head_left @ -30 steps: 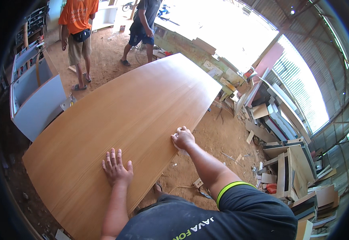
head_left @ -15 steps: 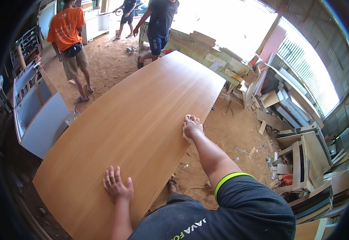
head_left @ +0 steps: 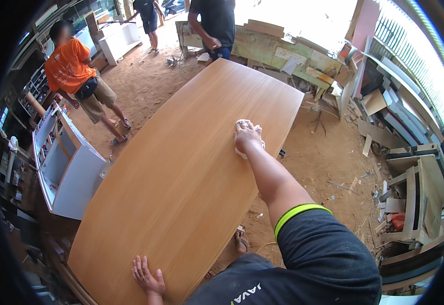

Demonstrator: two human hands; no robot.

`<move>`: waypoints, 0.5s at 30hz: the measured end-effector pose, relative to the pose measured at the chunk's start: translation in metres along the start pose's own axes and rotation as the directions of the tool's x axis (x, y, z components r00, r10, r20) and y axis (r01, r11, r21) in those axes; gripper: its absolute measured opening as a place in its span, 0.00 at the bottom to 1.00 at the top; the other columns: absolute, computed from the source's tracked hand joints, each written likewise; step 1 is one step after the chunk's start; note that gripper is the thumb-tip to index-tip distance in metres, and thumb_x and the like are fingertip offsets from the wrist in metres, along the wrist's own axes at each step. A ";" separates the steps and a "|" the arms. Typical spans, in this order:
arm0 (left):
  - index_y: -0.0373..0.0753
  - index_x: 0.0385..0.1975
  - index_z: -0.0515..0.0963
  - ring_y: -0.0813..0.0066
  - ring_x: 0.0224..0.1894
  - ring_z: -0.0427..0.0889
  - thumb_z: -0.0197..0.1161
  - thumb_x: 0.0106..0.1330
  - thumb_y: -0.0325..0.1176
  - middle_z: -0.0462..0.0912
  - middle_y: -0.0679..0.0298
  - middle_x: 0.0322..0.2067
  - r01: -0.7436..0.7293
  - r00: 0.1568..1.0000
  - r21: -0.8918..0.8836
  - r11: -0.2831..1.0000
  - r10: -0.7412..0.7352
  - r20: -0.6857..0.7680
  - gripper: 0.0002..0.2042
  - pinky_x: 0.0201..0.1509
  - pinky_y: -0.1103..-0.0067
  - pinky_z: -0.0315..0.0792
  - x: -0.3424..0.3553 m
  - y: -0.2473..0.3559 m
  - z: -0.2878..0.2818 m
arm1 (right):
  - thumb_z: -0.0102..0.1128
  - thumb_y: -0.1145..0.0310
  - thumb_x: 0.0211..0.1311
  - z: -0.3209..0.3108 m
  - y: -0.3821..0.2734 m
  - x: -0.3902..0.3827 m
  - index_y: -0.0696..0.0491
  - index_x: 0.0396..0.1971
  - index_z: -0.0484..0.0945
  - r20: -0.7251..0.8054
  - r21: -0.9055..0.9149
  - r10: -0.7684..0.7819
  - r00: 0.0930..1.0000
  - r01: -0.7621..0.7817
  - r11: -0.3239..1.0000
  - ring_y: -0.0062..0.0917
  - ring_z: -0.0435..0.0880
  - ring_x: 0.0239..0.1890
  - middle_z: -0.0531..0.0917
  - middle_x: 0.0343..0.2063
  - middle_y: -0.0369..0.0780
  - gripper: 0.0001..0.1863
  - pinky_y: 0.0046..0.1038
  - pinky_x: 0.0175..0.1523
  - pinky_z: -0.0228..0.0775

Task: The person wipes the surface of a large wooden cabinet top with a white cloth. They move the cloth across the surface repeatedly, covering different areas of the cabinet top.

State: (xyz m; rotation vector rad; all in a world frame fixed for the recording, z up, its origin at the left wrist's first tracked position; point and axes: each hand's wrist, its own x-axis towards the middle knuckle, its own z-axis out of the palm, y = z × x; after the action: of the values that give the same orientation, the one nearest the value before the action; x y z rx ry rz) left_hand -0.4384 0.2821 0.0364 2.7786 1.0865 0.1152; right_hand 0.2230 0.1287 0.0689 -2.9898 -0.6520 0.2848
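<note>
A large wood-grain tabletop (head_left: 181,168) with curved long sides stretches out before me. Near its right edge my right hand (head_left: 247,136) presses a white cloth (head_left: 242,123) down on the surface, fingers closed over it, with the cloth bunched out on both sides. My left hand (head_left: 148,277) lies flat on the near part of the tabletop, fingers spread, holding nothing.
A white open cabinet (head_left: 74,178) lies to the left. Beyond it stands a person in an orange shirt (head_left: 72,66); a person in dark clothes (head_left: 214,25) is at the tabletop's far end. A workbench (head_left: 262,48) and stacked boards (head_left: 415,188) line the back and right.
My right hand has slid the cloth farther away along the tabletop, in from the edge. The left hand stays flat. The person in dark clothes has come up to the far end.
</note>
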 end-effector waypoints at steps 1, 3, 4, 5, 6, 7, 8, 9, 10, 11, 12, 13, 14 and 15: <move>0.39 0.77 0.64 0.44 0.83 0.53 0.58 0.68 0.51 0.59 0.50 0.80 0.015 1.000 0.007 1.000 -0.015 0.010 0.38 0.84 0.47 0.43 -0.001 0.000 -0.001 | 0.37 0.53 0.85 -0.003 0.001 0.013 0.46 0.83 0.56 0.010 0.008 -0.009 1.000 0.009 1.000 0.35 0.49 0.86 0.54 0.84 0.35 0.32 0.54 0.84 0.41; 0.38 0.77 0.63 0.43 0.83 0.53 0.57 0.69 0.51 0.58 0.49 0.80 0.002 1.000 0.020 1.000 -0.003 0.014 0.39 0.84 0.47 0.43 -0.002 -0.001 -0.003 | 0.36 0.53 0.85 -0.010 0.002 0.038 0.46 0.83 0.55 0.014 0.028 -0.026 1.000 0.026 0.999 0.35 0.48 0.86 0.54 0.84 0.35 0.32 0.54 0.85 0.41; 0.37 0.77 0.63 0.43 0.83 0.53 0.56 0.69 0.52 0.58 0.48 0.80 -0.003 1.000 0.028 1.000 0.002 0.018 0.39 0.84 0.46 0.42 -0.002 -0.002 -0.004 | 0.35 0.54 0.86 -0.013 0.003 0.048 0.46 0.83 0.55 0.028 0.021 -0.038 0.999 0.038 0.999 0.35 0.48 0.86 0.53 0.84 0.35 0.32 0.53 0.85 0.41; 0.38 0.78 0.63 0.44 0.83 0.52 0.56 0.70 0.52 0.58 0.50 0.81 -0.001 1.000 0.043 0.999 0.000 0.021 0.39 0.84 0.48 0.42 -0.001 -0.002 -0.005 | 0.34 0.54 0.86 -0.015 0.003 0.057 0.46 0.83 0.54 0.038 0.018 -0.046 0.998 0.045 0.999 0.36 0.47 0.86 0.53 0.84 0.35 0.32 0.54 0.85 0.40; 0.40 0.79 0.62 0.45 0.83 0.52 0.55 0.71 0.53 0.58 0.51 0.81 -0.001 1.000 0.056 0.998 0.000 0.021 0.38 0.84 0.49 0.42 -0.001 -0.002 -0.007 | 0.34 0.54 0.86 -0.017 0.002 0.064 0.47 0.83 0.54 0.050 0.017 -0.056 0.997 0.055 0.998 0.36 0.47 0.86 0.54 0.84 0.36 0.32 0.55 0.85 0.39; 0.41 0.79 0.61 0.46 0.83 0.52 0.55 0.72 0.54 0.58 0.53 0.81 -0.001 1.000 0.065 0.998 0.000 0.017 0.38 0.84 0.50 0.42 0.000 -0.002 -0.007 | 0.34 0.53 0.86 -0.018 0.002 0.069 0.48 0.83 0.54 0.045 0.008 -0.064 0.997 0.063 0.998 0.36 0.47 0.86 0.54 0.84 0.36 0.32 0.56 0.86 0.38; 0.41 0.80 0.60 0.45 0.83 0.53 0.53 0.74 0.56 0.57 0.51 0.81 -0.036 0.999 0.091 0.995 0.036 0.006 0.39 0.84 0.50 0.45 0.000 -0.002 -0.008 | 0.34 0.52 0.86 -0.018 0.001 0.073 0.50 0.83 0.53 0.033 0.009 -0.064 0.997 0.064 0.998 0.36 0.46 0.86 0.53 0.84 0.37 0.33 0.55 0.86 0.38; 0.40 0.81 0.58 0.43 0.82 0.54 0.51 0.76 0.58 0.56 0.49 0.81 -0.071 0.997 0.115 0.991 0.072 -0.008 0.39 0.83 0.50 0.48 0.001 -0.002 -0.008 | 0.34 0.51 0.86 -0.018 0.000 0.075 0.50 0.83 0.52 0.031 0.016 -0.070 0.997 0.069 0.997 0.37 0.46 0.86 0.52 0.85 0.38 0.34 0.55 0.86 0.38; 0.40 0.82 0.56 0.41 0.82 0.55 0.49 0.78 0.60 0.55 0.48 0.82 -0.103 0.994 0.138 0.985 0.107 -0.020 0.40 0.82 0.49 0.51 0.000 -0.002 -0.008 | 0.34 0.50 0.86 -0.017 0.000 0.074 0.51 0.84 0.52 0.016 0.013 -0.070 0.997 0.070 0.997 0.37 0.46 0.86 0.52 0.85 0.38 0.35 0.55 0.86 0.37; 0.41 0.81 0.59 0.42 0.82 0.56 0.50 0.77 0.59 0.58 0.49 0.81 -0.105 0.992 0.123 0.987 0.112 -0.053 0.39 0.81 0.49 0.52 0.000 -0.001 -0.007 | 0.35 0.49 0.86 -0.015 0.000 0.071 0.51 0.84 0.51 0.022 0.001 -0.074 0.997 0.074 0.997 0.37 0.46 0.86 0.51 0.85 0.39 0.35 0.55 0.86 0.37; 0.42 0.80 0.61 0.43 0.81 0.57 0.52 0.77 0.58 0.60 0.50 0.80 -0.108 0.989 0.107 0.988 0.118 -0.087 0.37 0.81 0.49 0.53 -0.001 -0.001 -0.006 | 0.35 0.45 0.85 -0.013 -0.001 0.067 0.53 0.84 0.49 0.020 -0.041 -0.084 0.996 0.085 0.996 0.37 0.45 0.86 0.50 0.85 0.41 0.38 0.55 0.86 0.35; 0.43 0.79 0.63 0.44 0.81 0.57 0.54 0.76 0.57 0.63 0.52 0.79 -0.114 0.985 0.090 0.989 0.125 -0.121 0.36 0.80 0.49 0.54 -0.002 0.000 -0.005 | 0.35 0.46 0.85 -0.010 -0.001 0.060 0.54 0.84 0.49 -0.037 -0.041 -0.100 0.994 0.099 0.994 0.38 0.46 0.86 0.51 0.85 0.41 0.38 0.55 0.86 0.36; 0.43 0.79 0.63 0.44 0.81 0.58 0.53 0.76 0.57 0.63 0.52 0.79 -0.107 0.986 0.096 0.990 0.118 -0.121 0.36 0.80 0.49 0.54 -0.003 0.000 -0.004 | 0.35 0.46 0.85 -0.007 -0.003 0.050 0.54 0.83 0.50 -0.066 -0.039 -0.114 0.991 0.112 0.993 0.38 0.47 0.86 0.52 0.84 0.42 0.38 0.55 0.86 0.36; 0.43 0.79 0.63 0.45 0.81 0.58 0.53 0.76 0.57 0.63 0.52 0.79 -0.108 0.986 0.104 0.989 0.120 -0.117 0.36 0.80 0.49 0.54 -0.003 0.000 -0.003 | 0.34 0.46 0.84 -0.004 -0.004 0.037 0.55 0.83 0.50 -0.080 -0.053 -0.106 0.991 0.101 0.993 0.39 0.48 0.86 0.54 0.84 0.43 0.38 0.56 0.86 0.36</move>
State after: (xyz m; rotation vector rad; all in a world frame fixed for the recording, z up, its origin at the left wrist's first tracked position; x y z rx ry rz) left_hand -0.4407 0.2805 0.0391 2.9560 0.9827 0.2572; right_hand 0.2553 0.1477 0.0666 -2.9818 -0.8132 0.1394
